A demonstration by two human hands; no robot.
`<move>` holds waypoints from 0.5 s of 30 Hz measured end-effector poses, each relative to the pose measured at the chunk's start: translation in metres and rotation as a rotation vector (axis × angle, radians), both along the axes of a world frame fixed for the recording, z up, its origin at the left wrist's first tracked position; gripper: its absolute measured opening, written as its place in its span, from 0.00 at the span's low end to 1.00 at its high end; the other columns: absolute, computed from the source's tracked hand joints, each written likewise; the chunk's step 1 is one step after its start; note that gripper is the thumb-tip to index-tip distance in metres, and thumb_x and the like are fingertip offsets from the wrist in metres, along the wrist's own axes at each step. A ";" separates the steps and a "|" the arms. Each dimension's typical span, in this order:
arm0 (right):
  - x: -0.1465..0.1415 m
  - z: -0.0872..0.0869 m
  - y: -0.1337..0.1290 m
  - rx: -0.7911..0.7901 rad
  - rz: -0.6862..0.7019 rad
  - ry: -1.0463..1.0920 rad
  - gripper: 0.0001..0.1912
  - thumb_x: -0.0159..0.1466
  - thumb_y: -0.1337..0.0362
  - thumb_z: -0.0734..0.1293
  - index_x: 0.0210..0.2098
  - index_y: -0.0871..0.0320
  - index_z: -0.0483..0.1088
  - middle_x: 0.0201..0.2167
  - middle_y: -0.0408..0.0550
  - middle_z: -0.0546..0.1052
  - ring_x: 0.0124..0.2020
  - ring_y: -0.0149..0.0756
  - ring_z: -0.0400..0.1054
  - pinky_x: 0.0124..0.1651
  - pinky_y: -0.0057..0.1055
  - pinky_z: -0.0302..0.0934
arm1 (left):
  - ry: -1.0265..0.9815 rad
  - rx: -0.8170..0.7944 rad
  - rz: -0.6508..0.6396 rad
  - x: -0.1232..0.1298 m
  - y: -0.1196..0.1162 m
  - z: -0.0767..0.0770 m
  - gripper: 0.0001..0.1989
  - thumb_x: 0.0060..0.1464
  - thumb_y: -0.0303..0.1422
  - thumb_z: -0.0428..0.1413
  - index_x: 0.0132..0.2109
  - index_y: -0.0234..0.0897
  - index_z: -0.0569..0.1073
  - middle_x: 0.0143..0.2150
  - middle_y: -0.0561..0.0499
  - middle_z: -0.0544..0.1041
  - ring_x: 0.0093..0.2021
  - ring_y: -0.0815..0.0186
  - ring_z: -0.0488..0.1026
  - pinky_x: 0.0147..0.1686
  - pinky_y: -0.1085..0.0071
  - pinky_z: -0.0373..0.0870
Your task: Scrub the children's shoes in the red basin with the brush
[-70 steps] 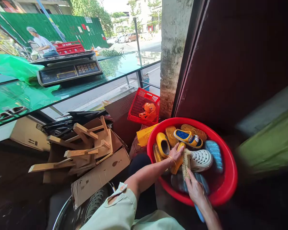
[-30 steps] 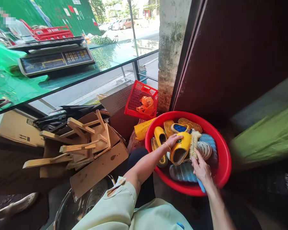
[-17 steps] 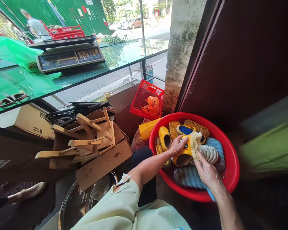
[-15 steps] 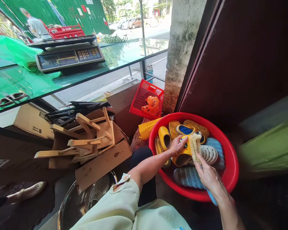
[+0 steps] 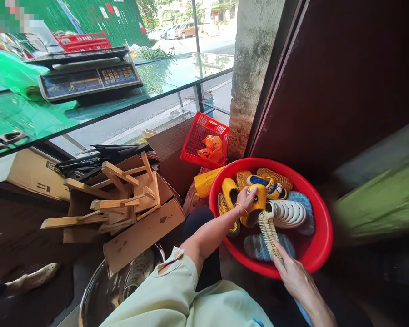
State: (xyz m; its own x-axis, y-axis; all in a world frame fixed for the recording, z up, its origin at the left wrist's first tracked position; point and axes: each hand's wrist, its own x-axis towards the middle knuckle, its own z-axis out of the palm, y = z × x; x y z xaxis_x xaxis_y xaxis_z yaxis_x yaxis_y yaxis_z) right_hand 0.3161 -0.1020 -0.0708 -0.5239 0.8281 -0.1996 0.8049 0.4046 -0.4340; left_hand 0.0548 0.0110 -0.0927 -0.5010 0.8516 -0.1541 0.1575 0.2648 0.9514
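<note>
- Gripping the yellow slipper (image 5: pixel 255 206) by its toe, the left hand (image 5: pixel 246 199) tilts it on edge inside the red basin (image 5: pixel 322 245), probably to turn one side toward the bristles;
- the right hand (image 5: pixel 291 274) closes round the blue handle of the scrub brush (image 5: pixel 267 229), bristle head just beside the slipper;
- a white clog (image 5: pixel 288 212), blue slippers (image 5: pixel 259 245) and more yellow ones lie around them in the basin;
- beyond stand a red crate (image 5: pixel 194 145), wood scraps (image 5: pixel 112 200) and a scale (image 5: pixel 88 81) on the glass bench (image 5: pixel 177 72);
- no writing is readable.

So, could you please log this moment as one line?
left hand: grips yellow slipper | right hand: holds brush | red basin
</note>
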 end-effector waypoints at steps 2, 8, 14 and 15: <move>0.001 -0.005 0.001 0.002 0.001 -0.048 0.30 0.73 0.56 0.53 0.72 0.51 0.59 0.49 0.52 0.83 0.44 0.50 0.81 0.38 0.35 0.71 | 0.012 -0.024 0.008 -0.001 0.000 0.000 0.27 0.62 0.56 0.51 0.49 0.39 0.78 0.43 0.42 0.82 0.46 0.54 0.78 0.48 0.62 0.71; -0.011 -0.019 0.003 -0.012 0.036 -0.099 0.32 0.73 0.59 0.51 0.75 0.57 0.53 0.46 0.58 0.84 0.41 0.53 0.81 0.38 0.40 0.71 | 0.102 -0.057 0.008 -0.002 -0.005 -0.003 0.40 0.54 0.59 0.57 0.66 0.40 0.67 0.59 0.37 0.76 0.58 0.49 0.74 0.58 0.57 0.68; -0.018 -0.028 0.000 -0.019 0.021 -0.074 0.32 0.73 0.60 0.52 0.74 0.56 0.54 0.44 0.59 0.84 0.40 0.52 0.81 0.37 0.40 0.72 | 0.228 -0.081 -0.131 0.002 -0.014 -0.003 0.53 0.45 0.58 0.65 0.71 0.40 0.56 0.66 0.34 0.67 0.65 0.44 0.67 0.62 0.52 0.65; -0.016 -0.028 0.000 -0.023 0.018 -0.051 0.31 0.73 0.59 0.52 0.73 0.56 0.56 0.43 0.59 0.84 0.40 0.51 0.81 0.37 0.39 0.72 | 0.230 -0.087 -0.148 0.002 -0.015 -0.003 0.53 0.45 0.57 0.66 0.72 0.40 0.55 0.66 0.33 0.67 0.65 0.43 0.67 0.62 0.51 0.65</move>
